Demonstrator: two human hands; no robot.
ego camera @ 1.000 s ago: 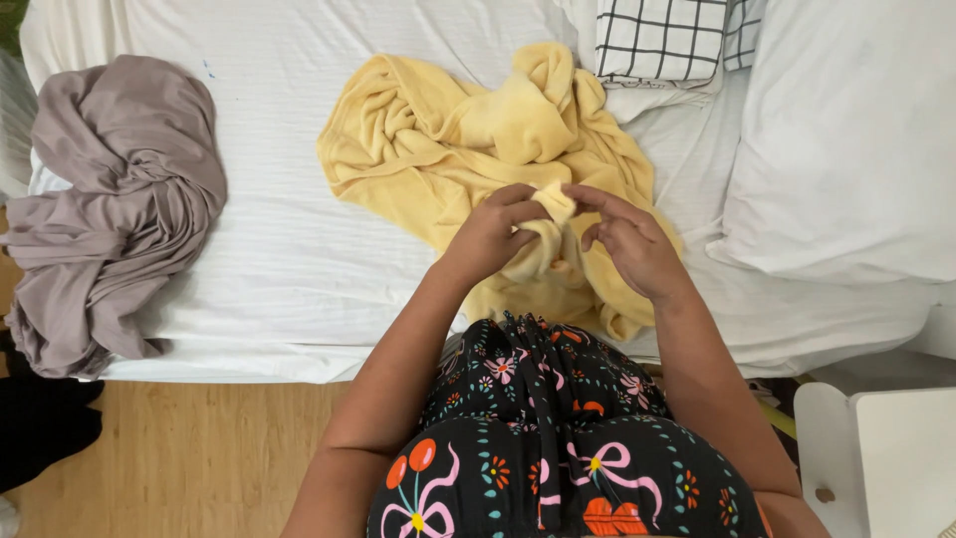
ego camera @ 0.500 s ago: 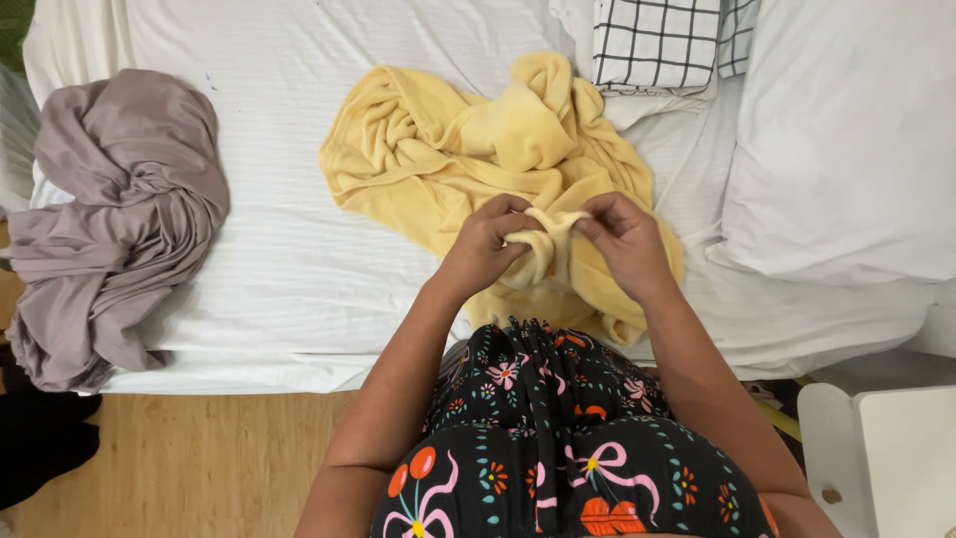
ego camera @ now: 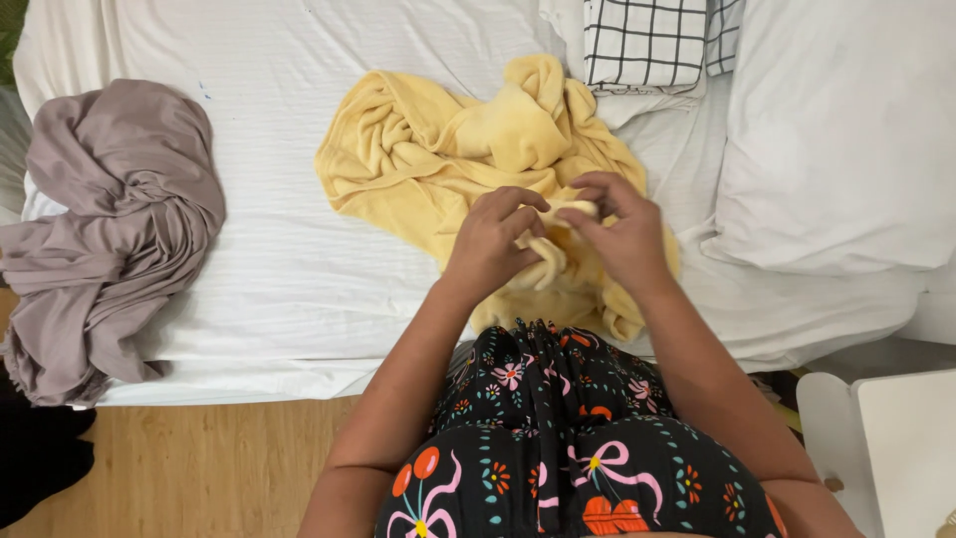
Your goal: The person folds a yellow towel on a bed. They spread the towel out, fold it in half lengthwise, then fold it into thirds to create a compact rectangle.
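A crumpled yellow fleece garment [ego camera: 438, 159] lies on the white bed sheet [ego camera: 269, 269] in the middle of the head view. My left hand [ego camera: 495, 242] and my right hand [ego camera: 619, 231] meet over its near part. Both pinch a bunched fold of the yellow fabric between thumb and fingers. The fold is lifted slightly off the bed, and part of it is hidden under my fingers.
A heap of grey-mauve cloth [ego camera: 110, 229] lies at the left edge of the bed. A checked black-and-white pillow [ego camera: 647, 40] and a large white pillow [ego camera: 846, 139] sit at the back right. Wooden floor [ego camera: 199, 468] shows below; a white piece of furniture [ego camera: 896, 448] stands lower right.
Both hands have shifted a little along the yellow fabric, still gripping it. The bunched fold between them sits slightly higher and the fingers have regripped.
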